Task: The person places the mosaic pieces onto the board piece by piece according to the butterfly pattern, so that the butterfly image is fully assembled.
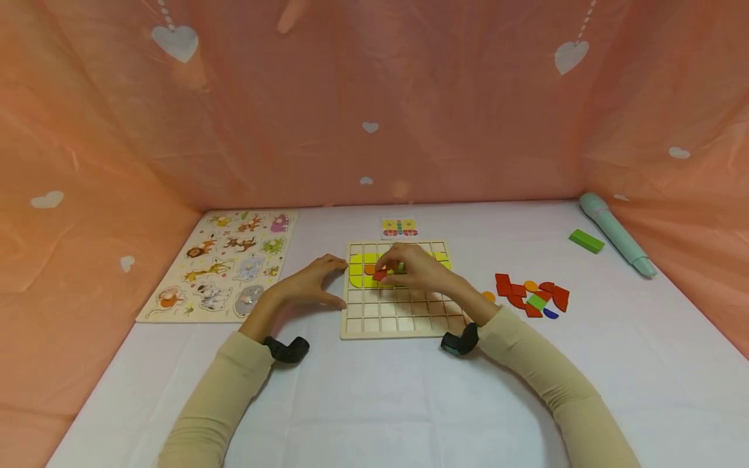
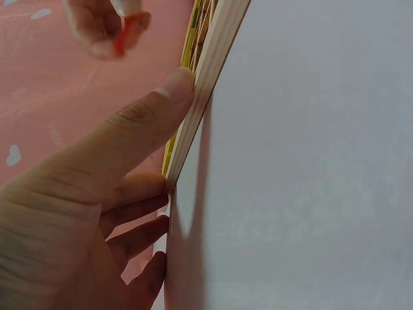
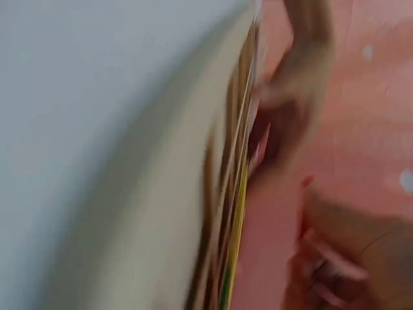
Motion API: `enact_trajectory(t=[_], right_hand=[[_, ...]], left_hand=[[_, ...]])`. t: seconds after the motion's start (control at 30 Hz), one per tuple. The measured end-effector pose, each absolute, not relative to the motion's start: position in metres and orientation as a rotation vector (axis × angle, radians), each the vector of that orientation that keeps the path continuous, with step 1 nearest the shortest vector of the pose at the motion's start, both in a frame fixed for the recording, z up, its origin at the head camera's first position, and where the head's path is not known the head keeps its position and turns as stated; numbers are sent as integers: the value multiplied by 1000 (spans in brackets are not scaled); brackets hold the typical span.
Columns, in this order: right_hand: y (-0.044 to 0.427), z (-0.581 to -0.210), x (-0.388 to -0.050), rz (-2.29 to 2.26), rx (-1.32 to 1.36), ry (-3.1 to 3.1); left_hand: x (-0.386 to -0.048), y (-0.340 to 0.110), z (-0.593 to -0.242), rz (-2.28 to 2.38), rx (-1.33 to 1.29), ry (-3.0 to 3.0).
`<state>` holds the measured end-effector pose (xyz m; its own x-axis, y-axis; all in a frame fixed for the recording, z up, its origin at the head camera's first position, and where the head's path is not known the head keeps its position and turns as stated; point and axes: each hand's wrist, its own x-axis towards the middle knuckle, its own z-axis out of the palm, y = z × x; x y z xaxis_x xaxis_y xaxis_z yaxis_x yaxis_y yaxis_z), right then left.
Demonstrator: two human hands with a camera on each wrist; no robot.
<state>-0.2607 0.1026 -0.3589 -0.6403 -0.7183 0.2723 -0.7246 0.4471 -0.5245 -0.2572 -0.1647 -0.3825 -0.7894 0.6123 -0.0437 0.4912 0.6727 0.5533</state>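
In the head view, a wooden grid board (image 1: 389, 327) lies on the white table, with yellow pieces (image 1: 356, 281) and an orange piece (image 1: 368, 268) in its far rows. My left hand (image 1: 308, 284) touches the board's left edge, thumb and fingers spread along it; the left wrist view shows the thumb (image 2: 174, 85) against the rim. Above the left part of the grid, my right hand (image 1: 417, 268) pinches a small red tile (image 1: 380, 275) between thumb and fingers. It hides some of the pieces behind it. The right wrist view is blurred.
A card with a butterfly pattern (image 1: 400, 227) lies behind the board. Loose red tiles (image 1: 503, 285) and other coloured pieces are at the right, with a green block (image 1: 586, 241) and a mint microphone-shaped object (image 1: 617, 234) farther off. An animal puzzle (image 1: 225, 265) lies at the left.
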Motion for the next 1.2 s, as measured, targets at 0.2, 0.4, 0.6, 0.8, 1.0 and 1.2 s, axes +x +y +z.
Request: enact_trajectory(t=[0.2, 0.4, 0.6, 0.8, 1.0, 1.2], right_hand=[[68, -375, -257, 894, 1421, -2679], [58, -381, -255, 841, 1385, -2743], [58, -381, -254, 833, 1398, -2735], [58, -384, -257, 845, 1458, -2730], [58, -386, -258, 857, 1522, -2699], [57, -387, -257, 844, 1526, -2677]], left_hand=[[-257, -166, -383, 813, 948, 2646], [-257, -167, -384, 827, 956, 2628], [-258, -168, -385, 828, 968, 2638], [-258, -168, -385, 815, 970, 2651], [-257, -167, -384, 822, 972, 2650], [-258, -166, -383, 823, 974, 2649]])
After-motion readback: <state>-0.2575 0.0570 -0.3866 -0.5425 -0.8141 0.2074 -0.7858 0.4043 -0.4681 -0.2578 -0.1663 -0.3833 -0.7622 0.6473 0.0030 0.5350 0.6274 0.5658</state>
